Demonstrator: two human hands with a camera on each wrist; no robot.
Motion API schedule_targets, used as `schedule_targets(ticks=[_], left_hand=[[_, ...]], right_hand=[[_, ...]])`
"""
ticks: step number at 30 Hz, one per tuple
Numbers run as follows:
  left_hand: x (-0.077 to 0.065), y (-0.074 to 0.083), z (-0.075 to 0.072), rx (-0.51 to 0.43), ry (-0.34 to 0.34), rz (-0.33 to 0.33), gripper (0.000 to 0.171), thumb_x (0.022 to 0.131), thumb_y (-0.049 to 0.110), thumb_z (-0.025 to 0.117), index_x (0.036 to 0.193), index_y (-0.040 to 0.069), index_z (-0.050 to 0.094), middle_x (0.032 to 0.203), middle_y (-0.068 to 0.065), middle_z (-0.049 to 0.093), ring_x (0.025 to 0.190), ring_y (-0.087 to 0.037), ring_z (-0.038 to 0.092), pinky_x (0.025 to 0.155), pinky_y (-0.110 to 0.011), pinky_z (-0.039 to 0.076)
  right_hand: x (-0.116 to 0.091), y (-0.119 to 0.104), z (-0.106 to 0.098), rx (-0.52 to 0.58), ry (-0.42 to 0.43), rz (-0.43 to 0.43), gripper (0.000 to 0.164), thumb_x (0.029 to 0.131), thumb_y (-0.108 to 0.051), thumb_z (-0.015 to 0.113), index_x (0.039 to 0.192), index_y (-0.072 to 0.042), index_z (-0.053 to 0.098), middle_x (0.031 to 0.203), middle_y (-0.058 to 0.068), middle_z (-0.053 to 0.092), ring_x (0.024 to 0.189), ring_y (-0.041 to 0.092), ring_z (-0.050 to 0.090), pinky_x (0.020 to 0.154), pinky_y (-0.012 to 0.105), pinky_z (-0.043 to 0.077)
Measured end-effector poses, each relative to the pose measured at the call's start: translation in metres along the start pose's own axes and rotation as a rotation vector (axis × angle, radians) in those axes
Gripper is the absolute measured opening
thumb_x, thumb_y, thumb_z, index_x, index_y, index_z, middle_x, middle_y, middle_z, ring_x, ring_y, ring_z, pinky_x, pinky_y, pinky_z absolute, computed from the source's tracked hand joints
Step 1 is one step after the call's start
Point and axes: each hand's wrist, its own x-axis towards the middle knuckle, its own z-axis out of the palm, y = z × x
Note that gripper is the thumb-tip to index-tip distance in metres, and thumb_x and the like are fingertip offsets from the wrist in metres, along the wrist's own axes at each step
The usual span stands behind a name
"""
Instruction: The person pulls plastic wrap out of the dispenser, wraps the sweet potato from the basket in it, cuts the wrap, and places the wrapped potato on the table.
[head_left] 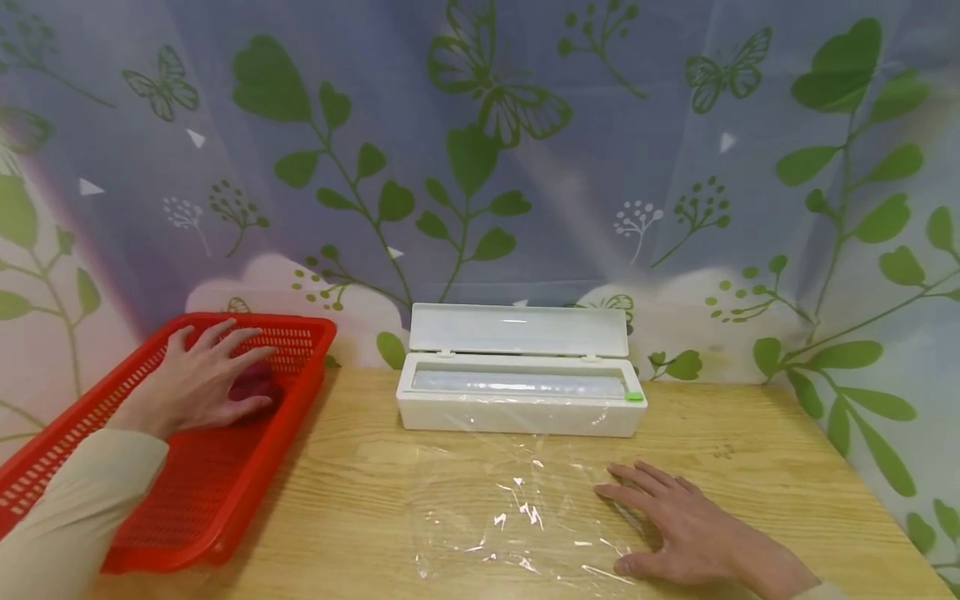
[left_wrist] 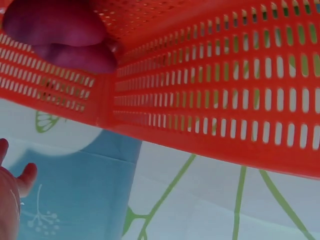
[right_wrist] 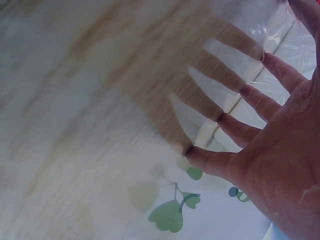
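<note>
My left hand (head_left: 198, 379) reaches into the red plastic basket (head_left: 307, 400) with its fingers spread and loosely bent. Just beneath that hand is a purple-red rounded thing (head_left: 253, 383), partly hidden by the fingers. In the left wrist view, the purplish thing (left_wrist: 60, 37) shows two smooth lobes and its kind is unclear; the hand (left_wrist: 11, 200) appears apart from it. My right hand (head_left: 690, 533) rests on the table, fingers spread, at the right edge of a sheet of clear plastic wrap (head_left: 517, 508). Its fingertips (right_wrist: 220, 118) touch the tabletop.
A white wrap dispenser box (head_left: 517, 415) stands at the back of the wooden table (head_left: 780, 467), lid (head_left: 517, 329) raised. A roll of film (head_left: 517, 382) lies inside, and a green slider (head_left: 633, 397) sits at its right end. A leaf-patterned curtain (head_left: 585, 183) hangs behind.
</note>
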Motion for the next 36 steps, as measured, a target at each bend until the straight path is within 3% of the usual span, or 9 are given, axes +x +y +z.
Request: schedule_targets(ticks=[7,12,19,26,33,36], left_hand=[[-0.005,0.000,0.009,-0.003,-0.148,0.043,0.076,0.067,0.047,0.090,0.132,0.016,0.066,0.138,-0.019,0.058,0.129,-0.045,0.048,0.092,-0.078,0.040],[-0.007,-0.001,0.019,0.037,-0.126,0.119,0.076,0.061,0.044,0.093,0.127,0.016,0.067,0.131,-0.018,0.061,0.122,-0.045,0.052,0.087,-0.074,0.045],[-0.011,-0.006,0.030,0.060,-0.125,0.134,0.070,0.056,0.036,0.097,0.116,0.017,0.069,0.122,-0.017,0.062,0.112,-0.044,0.056,0.082,-0.072,0.047],[-0.012,-0.007,0.034,0.036,-0.147,0.116,0.060,0.058,0.025,0.095,0.111,0.017,0.068,0.110,-0.014,0.062,0.104,-0.042,0.058,0.079,-0.069,0.048],[-0.005,-0.003,0.030,-0.018,-0.307,0.027,0.056,0.066,0.019,0.093,0.115,0.016,0.066,0.110,-0.016,0.066,0.097,-0.041,0.064,0.078,-0.068,0.051],[-0.004,-0.003,0.031,-0.042,-0.332,0.008,0.057,0.067,0.018,0.093,0.117,0.015,0.066,0.108,-0.015,0.065,0.089,-0.039,0.066,0.072,-0.064,0.055]], right_hand=[[0.000,-0.002,0.000,0.009,-0.008,0.009,0.077,0.087,-0.072,0.062,0.151,-0.032,0.048,0.159,0.009,0.045,0.141,0.050,0.043,0.094,0.081,0.039],[0.000,-0.003,0.000,0.005,-0.001,0.006,0.077,0.087,-0.072,0.063,0.151,-0.032,0.049,0.158,0.009,0.046,0.141,0.050,0.044,0.093,0.081,0.040],[-0.001,-0.004,0.002,0.003,0.007,0.008,0.077,0.086,-0.073,0.063,0.150,-0.032,0.050,0.157,0.008,0.047,0.140,0.049,0.045,0.093,0.080,0.040],[-0.001,-0.004,0.001,0.003,-0.004,0.017,0.077,0.086,-0.074,0.063,0.150,-0.033,0.049,0.158,0.008,0.046,0.142,0.048,0.044,0.093,0.082,0.039],[-0.001,-0.005,0.000,0.001,-0.004,0.024,0.077,0.087,-0.073,0.062,0.151,-0.033,0.048,0.159,0.008,0.045,0.143,0.048,0.043,0.094,0.083,0.037],[-0.001,-0.005,0.000,0.000,-0.005,0.028,0.077,0.087,-0.073,0.062,0.151,-0.033,0.048,0.159,0.008,0.045,0.143,0.049,0.043,0.094,0.084,0.037]])
